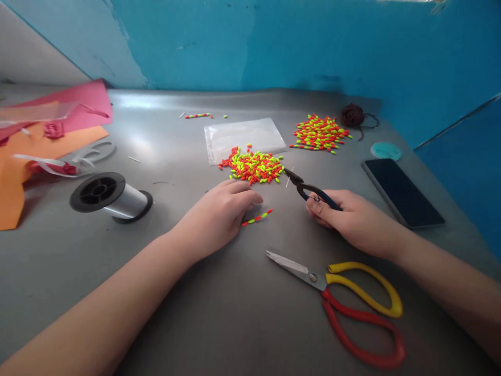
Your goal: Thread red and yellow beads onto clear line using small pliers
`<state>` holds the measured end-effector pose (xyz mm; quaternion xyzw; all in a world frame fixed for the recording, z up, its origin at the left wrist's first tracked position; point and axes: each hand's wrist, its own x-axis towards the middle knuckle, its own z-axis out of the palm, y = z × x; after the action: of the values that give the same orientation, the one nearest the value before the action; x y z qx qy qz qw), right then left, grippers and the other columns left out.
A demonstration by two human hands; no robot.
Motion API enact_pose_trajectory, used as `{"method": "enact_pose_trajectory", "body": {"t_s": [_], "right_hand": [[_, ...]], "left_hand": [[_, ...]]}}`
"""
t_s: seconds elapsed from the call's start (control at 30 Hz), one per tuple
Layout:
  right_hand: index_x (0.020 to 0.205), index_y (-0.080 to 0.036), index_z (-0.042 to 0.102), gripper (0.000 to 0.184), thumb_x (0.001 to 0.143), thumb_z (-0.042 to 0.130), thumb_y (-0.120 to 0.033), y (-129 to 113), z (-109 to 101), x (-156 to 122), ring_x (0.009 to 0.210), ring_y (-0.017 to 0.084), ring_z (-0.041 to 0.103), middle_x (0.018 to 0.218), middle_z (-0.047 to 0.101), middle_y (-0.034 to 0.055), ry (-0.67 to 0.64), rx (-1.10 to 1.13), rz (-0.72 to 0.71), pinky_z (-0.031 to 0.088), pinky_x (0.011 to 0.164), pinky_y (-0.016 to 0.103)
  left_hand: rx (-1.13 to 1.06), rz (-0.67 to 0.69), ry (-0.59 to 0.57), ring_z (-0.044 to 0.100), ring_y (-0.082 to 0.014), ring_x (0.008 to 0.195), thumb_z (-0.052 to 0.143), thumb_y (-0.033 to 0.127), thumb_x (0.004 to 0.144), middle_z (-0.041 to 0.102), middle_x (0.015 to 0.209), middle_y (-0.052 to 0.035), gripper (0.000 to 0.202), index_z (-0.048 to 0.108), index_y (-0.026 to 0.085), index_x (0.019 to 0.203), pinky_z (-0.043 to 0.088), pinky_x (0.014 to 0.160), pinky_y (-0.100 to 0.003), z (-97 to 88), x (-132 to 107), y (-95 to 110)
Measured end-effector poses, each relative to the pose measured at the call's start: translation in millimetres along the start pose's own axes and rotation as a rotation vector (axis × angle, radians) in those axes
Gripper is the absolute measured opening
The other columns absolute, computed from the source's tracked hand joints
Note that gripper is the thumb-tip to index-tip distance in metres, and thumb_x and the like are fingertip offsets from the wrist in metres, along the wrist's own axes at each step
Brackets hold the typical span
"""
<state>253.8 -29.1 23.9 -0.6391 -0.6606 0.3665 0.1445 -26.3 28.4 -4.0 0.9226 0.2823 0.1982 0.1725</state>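
My left hand (pixel 217 214) rests curled on the steel tabletop (pixel 183 271), its fingertips just beside a short strand of orange and yellow-green beads (pixel 257 217). Whether it pinches that strand, I cannot tell. My right hand (pixel 348 219) grips small pliers with dark blue handles (pixel 309 189), their black jaws pointing left toward a loose pile of the same oval beads (pixel 254 167). The jaws hang just off that pile's right edge. A thin white bit (pixel 288 178) lies near them.
Red-and-yellow-handled scissors (pixel 336 297) lie below my right hand. Further off are a second bead pile (pixel 319 134), a plastic bag (pixel 245 138), a silver spool (pixel 111 197), a phone (pixel 403 192), dark yarn (pixel 352 116), and pink and orange paper sheets (pixel 47 136).
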Motion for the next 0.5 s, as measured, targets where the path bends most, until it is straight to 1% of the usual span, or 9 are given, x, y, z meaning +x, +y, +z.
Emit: {"method": "enact_pose_trajectory", "body": {"t_s": [0.23,0.37,0.5], "right_hand": [[0.076,-0.023,0.050,0.044,0.099,0.051,-0.060,2.4,0.9,0.8,0.065,0.017,0.043,0.070,0.048,-0.0017,0.001,-0.001,0.008,0.030,0.059,0.032],[0.075,-0.023,0.049,0.044,0.100,0.051,-0.060,1.6,-0.1,1.0,0.065,0.017,0.042,0.069,0.048,-0.0019,0.000,0.000,0.002,0.030,0.059,0.032],[0.075,-0.023,0.049,0.044,0.099,0.052,-0.059,-0.3,-0.5,0.2,0.064,0.017,0.041,0.069,0.047,-0.0018,-0.004,0.001,0.003,0.030,0.058,0.032]], "left_hand": [[0.014,0.016,-0.015,0.064,-0.0247,0.098,0.046,0.003,0.100,0.070,0.104,-0.0119,0.034,0.071,0.013,0.120,0.052,0.087,-0.037,-0.5,-0.1,-0.8],[-0.012,0.006,-0.005,0.065,-0.0240,0.099,0.045,0.012,0.105,0.072,0.106,-0.0119,0.029,0.071,0.013,0.118,0.052,0.087,-0.036,-1.9,-0.4,-2.7],[-0.019,0.010,-0.042,0.066,-0.0233,0.098,0.046,0.017,0.106,0.073,0.106,-0.0099,0.026,0.071,0.018,0.116,0.051,0.087,-0.036,-8.3,-1.3,-5.7]]}}
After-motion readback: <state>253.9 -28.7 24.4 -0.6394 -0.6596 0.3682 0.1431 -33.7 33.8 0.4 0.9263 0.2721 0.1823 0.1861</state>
